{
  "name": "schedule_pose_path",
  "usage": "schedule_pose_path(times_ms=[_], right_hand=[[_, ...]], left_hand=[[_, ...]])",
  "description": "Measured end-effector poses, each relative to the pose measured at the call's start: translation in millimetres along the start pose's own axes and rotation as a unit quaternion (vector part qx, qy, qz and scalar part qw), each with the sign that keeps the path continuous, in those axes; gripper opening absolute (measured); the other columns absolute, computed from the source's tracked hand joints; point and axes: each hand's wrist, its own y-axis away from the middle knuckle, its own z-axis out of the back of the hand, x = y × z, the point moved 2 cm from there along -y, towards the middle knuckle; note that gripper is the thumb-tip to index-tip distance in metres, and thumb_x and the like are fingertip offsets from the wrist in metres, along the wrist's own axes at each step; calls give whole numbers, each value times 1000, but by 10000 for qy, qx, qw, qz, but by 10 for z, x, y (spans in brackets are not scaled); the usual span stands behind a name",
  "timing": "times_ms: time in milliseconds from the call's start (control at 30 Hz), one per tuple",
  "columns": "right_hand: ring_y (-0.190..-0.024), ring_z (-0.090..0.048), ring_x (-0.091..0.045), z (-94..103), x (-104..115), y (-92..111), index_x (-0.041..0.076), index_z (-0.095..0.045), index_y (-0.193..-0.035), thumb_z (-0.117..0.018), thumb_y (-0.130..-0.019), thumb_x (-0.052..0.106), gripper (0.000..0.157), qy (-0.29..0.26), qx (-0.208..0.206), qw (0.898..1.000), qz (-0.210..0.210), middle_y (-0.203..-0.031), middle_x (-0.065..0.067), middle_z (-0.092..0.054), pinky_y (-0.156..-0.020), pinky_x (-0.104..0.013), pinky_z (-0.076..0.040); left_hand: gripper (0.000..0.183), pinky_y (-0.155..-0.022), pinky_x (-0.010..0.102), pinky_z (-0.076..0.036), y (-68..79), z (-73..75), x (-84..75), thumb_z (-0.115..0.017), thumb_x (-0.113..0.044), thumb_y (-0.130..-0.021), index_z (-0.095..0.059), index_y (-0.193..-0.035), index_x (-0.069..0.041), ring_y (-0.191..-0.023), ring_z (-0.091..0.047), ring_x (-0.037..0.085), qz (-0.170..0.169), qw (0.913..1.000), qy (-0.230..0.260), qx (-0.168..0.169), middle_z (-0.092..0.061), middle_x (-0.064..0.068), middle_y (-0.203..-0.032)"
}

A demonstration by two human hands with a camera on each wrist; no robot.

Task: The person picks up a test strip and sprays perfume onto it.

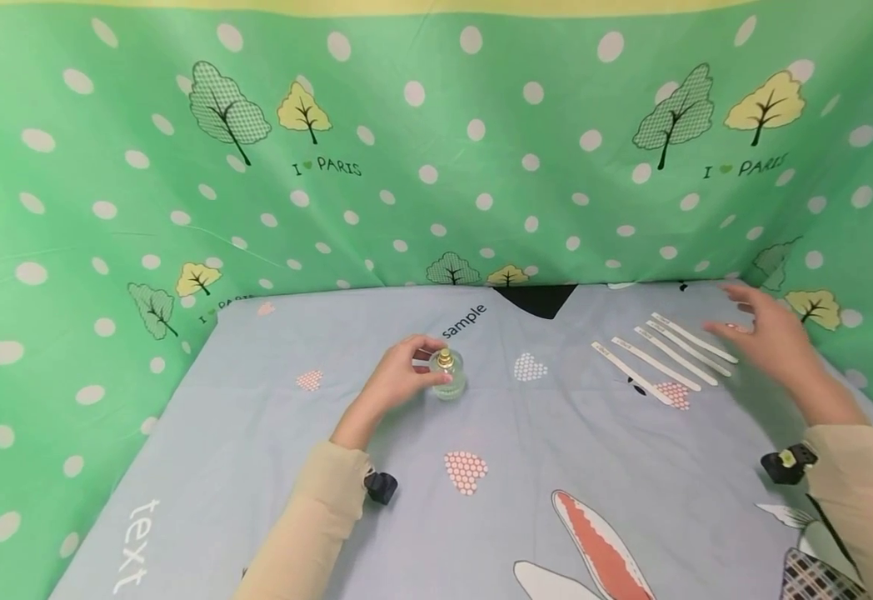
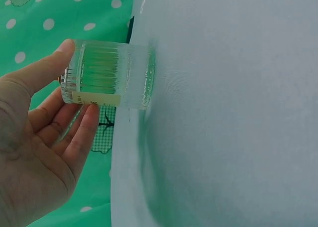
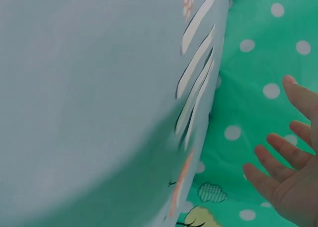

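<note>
A clear ribbed glass perfume bottle point(image 1: 447, 385) with a gold spray top stands near the middle of the table. My left hand point(image 1: 403, 372) grips it from the left, thumb on the near side and fingers behind. In the left wrist view, a pale label shows on the perfume bottle point(image 2: 102, 73), and its base is right at the cloth. Off to the right, my right hand point(image 1: 770, 337) holds nothing, its fingers spread just beyond several white perfume test strips point(image 1: 665, 350). These strips lie side by side at a slant, with small print at their far ends.
A grey-blue printed cloth point(image 1: 256, 433) with hearts and rabbit ears covers the table. Green dotted curtain fabric point(image 1: 421, 167) hangs along the back and sides. Dark wrist cameras point(image 1: 381, 487) are strapped near both cuffs.
</note>
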Motion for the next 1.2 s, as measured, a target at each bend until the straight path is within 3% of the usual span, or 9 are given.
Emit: schedule_pose_path(times_ms=[667,767,833,900,933,1033,1067,1133,1200], right_hand=[[-123,-41,-62,-91,-429,243,-9,-27,-151,-60,-99,37,76,-481,199,9976,-448,-146,-42,-35,-92,-73,-40],[-107,-64,-17,-95,-471,256,-7,-34,-148,-62,-98,38,73,-468,144,9975,-504,-141,-40,-43,-85,-66,-46],[-88,-52,16,-100,-491,255,-7,-40,-144,-64,-97,38,69,-435,106,9976,-526,-136,-38,-48,-77,-52,-52],[-81,-28,31,-111,-508,251,-7,-43,-141,-65,-97,38,66,-492,92,9971,-572,-134,-37,-51,-72,-38,-51],[-80,-27,32,-117,-514,248,-7,-44,-140,-65,-97,37,65,-533,93,9968,-589,-133,-37,-52,-70,-31,-50],[-78,-30,31,-135,-529,238,-6,-47,-138,-65,-96,37,63,-551,61,9963,-652,-131,-37,-52,-66,-17,-43],[-80,-41,26,-139,-530,234,-7,-46,-138,-65,-97,36,63,-574,75,9962,-656,-131,-37,-52,-66,-17,-44],[-90,-62,3,-141,-529,229,-8,-46,-138,-64,-97,36,63,-577,123,9959,-681,-132,-38,-51,-69,-22,-48],[-105,-64,-31,-137,-527,223,-10,-45,-138,-62,-99,36,63,-561,192,9957,-714,-133,-40,-50,-71,-31,-52]], left_hand=[[48,-97,36,-58,43,-82,11,-84,-13,-79,-65,-123,-6,-112,-64,28,-55,9999,134,49,-66,10,-121],[48,-97,37,-58,39,-80,8,-84,-14,-79,-65,-123,-9,-112,-64,27,44,9998,196,43,-66,9,-122],[49,-98,37,-57,37,-70,9,-85,-14,-79,-65,-123,-10,-113,-63,27,105,9997,207,40,-66,8,-123],[48,-98,37,-57,35,-54,11,-85,-15,-79,-65,-122,-10,-113,-63,27,120,9997,212,22,-66,8,-123],[48,-97,37,-58,32,-45,11,-85,-14,-79,-65,-122,-10,-112,-63,27,114,9997,211,9,-66,9,-123],[48,-98,37,-58,18,-19,10,-84,-14,-79,-65,-122,-9,-113,-63,27,70,9998,171,-4,-66,9,-123],[48,-98,37,-58,13,-13,8,-84,-14,-79,-65,-122,-9,-113,-63,27,47,9998,171,0,-66,10,-123],[48,-98,36,-58,3,-5,2,-84,-13,-79,-64,-122,-8,-113,-63,28,-4,9999,168,26,-65,10,-124],[48,-97,36,-58,-4,-4,-4,-84,-13,-79,-64,-122,-8,-113,-64,28,-29,9999,164,40,-65,11,-124]])
